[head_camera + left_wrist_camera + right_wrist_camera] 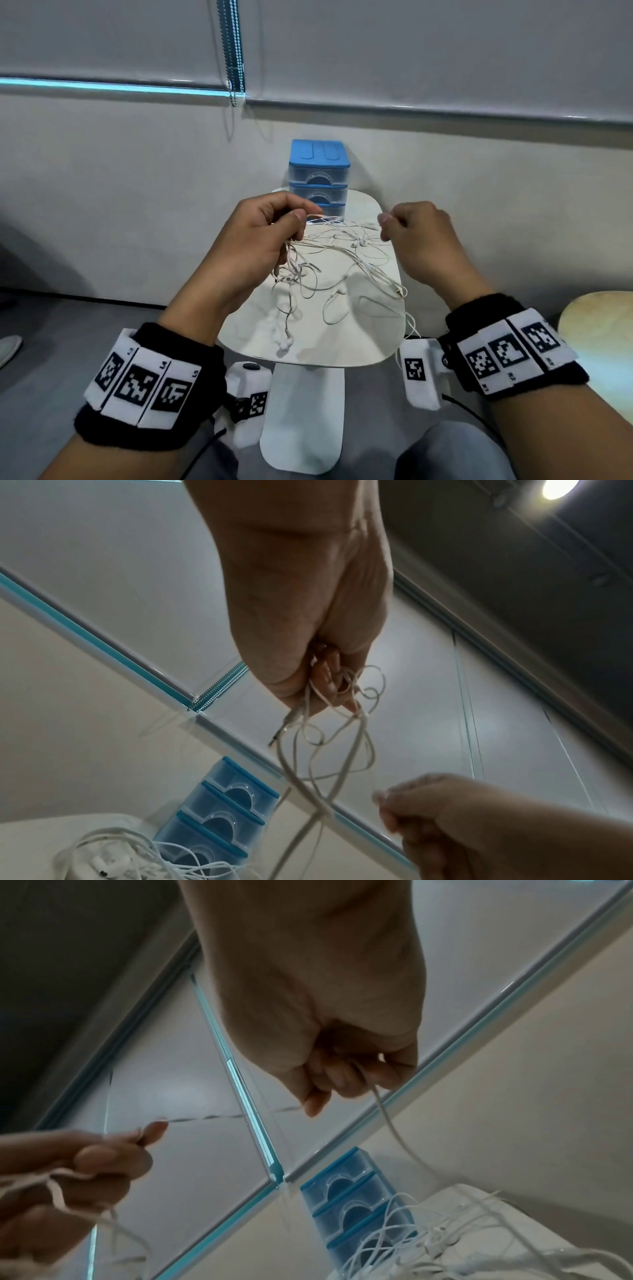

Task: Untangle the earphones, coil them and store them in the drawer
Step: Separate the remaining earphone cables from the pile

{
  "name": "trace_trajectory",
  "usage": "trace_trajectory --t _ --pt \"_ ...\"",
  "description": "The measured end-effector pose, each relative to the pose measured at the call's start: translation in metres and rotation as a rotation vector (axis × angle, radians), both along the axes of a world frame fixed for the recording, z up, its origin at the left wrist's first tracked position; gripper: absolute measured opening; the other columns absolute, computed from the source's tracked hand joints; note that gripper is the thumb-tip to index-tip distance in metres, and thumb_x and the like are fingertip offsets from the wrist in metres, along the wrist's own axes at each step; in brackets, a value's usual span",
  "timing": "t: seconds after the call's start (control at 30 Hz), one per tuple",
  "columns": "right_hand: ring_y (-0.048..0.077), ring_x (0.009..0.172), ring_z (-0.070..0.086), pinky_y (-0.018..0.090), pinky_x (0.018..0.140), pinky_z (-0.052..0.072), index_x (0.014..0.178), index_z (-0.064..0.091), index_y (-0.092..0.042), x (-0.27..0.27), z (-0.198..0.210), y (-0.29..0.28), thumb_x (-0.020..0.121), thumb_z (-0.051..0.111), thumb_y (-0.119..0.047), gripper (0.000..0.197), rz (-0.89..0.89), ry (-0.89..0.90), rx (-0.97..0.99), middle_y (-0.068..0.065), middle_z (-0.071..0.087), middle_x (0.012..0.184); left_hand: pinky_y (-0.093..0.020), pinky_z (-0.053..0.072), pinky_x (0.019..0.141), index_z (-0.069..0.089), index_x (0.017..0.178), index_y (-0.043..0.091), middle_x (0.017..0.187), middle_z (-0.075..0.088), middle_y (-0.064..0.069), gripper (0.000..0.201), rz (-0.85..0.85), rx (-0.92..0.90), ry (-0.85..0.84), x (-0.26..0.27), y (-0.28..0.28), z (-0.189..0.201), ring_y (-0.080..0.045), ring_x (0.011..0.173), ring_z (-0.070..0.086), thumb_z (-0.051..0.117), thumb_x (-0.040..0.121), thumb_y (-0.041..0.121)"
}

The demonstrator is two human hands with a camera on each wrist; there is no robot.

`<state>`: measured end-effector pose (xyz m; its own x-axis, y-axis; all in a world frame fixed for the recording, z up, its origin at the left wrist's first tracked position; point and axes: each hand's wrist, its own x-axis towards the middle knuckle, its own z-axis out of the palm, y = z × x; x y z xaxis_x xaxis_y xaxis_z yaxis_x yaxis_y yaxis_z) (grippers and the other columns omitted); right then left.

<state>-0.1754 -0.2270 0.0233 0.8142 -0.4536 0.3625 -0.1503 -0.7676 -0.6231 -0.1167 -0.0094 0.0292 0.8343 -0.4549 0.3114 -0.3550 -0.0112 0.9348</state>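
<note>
— Hands? 
— Left hand (255,236) raised above small white tabletop (383,329), fingers (334,680) curled round a bunch of white earphones (329,270). Right hand (416,229) level with it, thumb and forefinger pinching one twisted strand stretched between both hands.

— And the rest of the cable? 
— Hanging in tangled loops, spread over the tabletop. Blue drawer unit (319,178) at far edge, drawers closed.
</note>
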Motion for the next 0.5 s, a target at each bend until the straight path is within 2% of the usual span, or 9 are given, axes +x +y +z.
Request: trace_trajectory --t 0.03,0.1,0.13,0.2,0.27,0.33,0.37,0.4,0.5 --pt "0.013 0.059 0.054 0.018 0.053 0.037 0.079 0.072 -0.008 0.001 -0.003 0.002 0.100 0.057 -0.022 0.030 0.017 0.072 -0.030 -0.012 0.054 0.055 -0.022 0.030 0.048 0.076 0.096 0.017 0.066 0.050 0.003 0.026 -0.001 0.002 -0.002 0.001 0.001 0.000 -0.014 0.059 0.035 0.052 0.103 0.007" --pt "0.019 0.081 0.062 0.029 0.071 0.045 0.088 0.073 -0.016 0.000 -0.005 0.008 0.097 0.058 -0.018 0.018 0.050 0.102 -0.042 -0.010 0.066 0.075 -0.023 0.031 0.047 0.075 0.098 0.017 0.068 0.054 0.003 0.024 -0.011 0.024 -0.015 0.002 0.001 0.001 -0.015 0.057 0.035 0.053 0.103 0.008" --pt "0.016 0.092 0.063 0.030 0.079 0.046 0.093 0.073 -0.020 -0.003 -0.002 0.015 0.094 0.059 -0.015 0.015 0.106 0.067 0.000 -0.010 0.071 0.088 -0.024 0.030 0.047 0.073 0.101 0.017 0.068 0.057 0.003 0.021 -0.024 0.039 -0.025 0.001 0.001 0.001 -0.016 0.056 0.034 0.054 0.103 0.008" --pt "0.011 0.104 0.065 0.030 0.088 0.047 0.105 0.071 -0.022 -0.007 0.004 0.032 0.086 0.064 -0.011 0.024 0.361 0.014 0.221 -0.008 0.073 0.105 -0.025 0.031 0.047 0.067 0.106 0.015 0.069 0.060 0.001 0.014 -0.060 0.079 -0.052 0.000 -0.001 0.000 -0.015 0.055 0.037 0.055 0.103 0.009" --pt "0.017 0.095 0.069 0.038 0.084 0.051 0.110 0.068 -0.017 -0.009 0.008 0.047 0.081 0.065 -0.014 0.030 0.571 0.065 0.369 0.004 0.075 0.099 -0.025 0.032 0.048 0.063 0.108 0.012 0.069 0.061 -0.001 0.010 -0.080 0.096 -0.056 -0.002 -0.002 -0.001 -0.010 0.052 0.043 0.056 0.103 0.009" --pt "0.016 0.068 0.063 0.042 0.068 0.048 0.105 0.069 -0.019 -0.011 0.012 0.054 0.089 0.066 -0.020 0.015 0.583 0.111 0.264 0.012 0.070 0.083 -0.025 0.032 0.048 0.061 0.109 0.012 0.069 0.061 -0.001 0.008 -0.079 0.085 -0.037 -0.002 -0.002 -0.003 -0.011 0.052 0.041 0.056 0.103 0.009" --pt "0.016 0.063 0.056 0.041 0.065 0.045 0.099 0.071 -0.020 -0.011 0.012 0.053 0.093 0.065 -0.025 0.009 0.562 0.098 0.202 0.015 0.066 0.078 -0.026 0.032 0.048 0.061 0.110 0.013 0.068 0.061 0.000 0.009 -0.075 0.076 -0.020 -0.001 0.000 -0.003 -0.013 0.054 0.038 0.057 0.102 0.010" --pt "0.020 0.064 0.050 0.042 0.061 0.043 0.094 0.073 -0.019 -0.011 0.013 0.050 0.096 0.064 -0.029 0.013 0.540 0.080 0.183 0.017 0.062 0.076 -0.026 0.031 0.048 0.062 0.111 0.014 0.069 0.061 0.000 0.011 -0.070 0.062 0.001 -0.001 0.002 -0.003 -0.015 0.055 0.036 0.057 0.102 0.010" --pt "0.022 0.059 0.036 0.036 0.056 0.032 0.082 0.072 -0.010 -0.016 0.019 0.040 0.102 0.058 -0.025 0.028 0.515 -0.001 0.352 0.005 0.043 0.058 -0.023 0.034 0.050 0.065 0.114 0.016 0.076 0.063 -0.001 0.019 -0.046 0.001 0.081 0.002 0.010 -0.004 -0.013 0.055 0.038 0.056 0.101 0.005"
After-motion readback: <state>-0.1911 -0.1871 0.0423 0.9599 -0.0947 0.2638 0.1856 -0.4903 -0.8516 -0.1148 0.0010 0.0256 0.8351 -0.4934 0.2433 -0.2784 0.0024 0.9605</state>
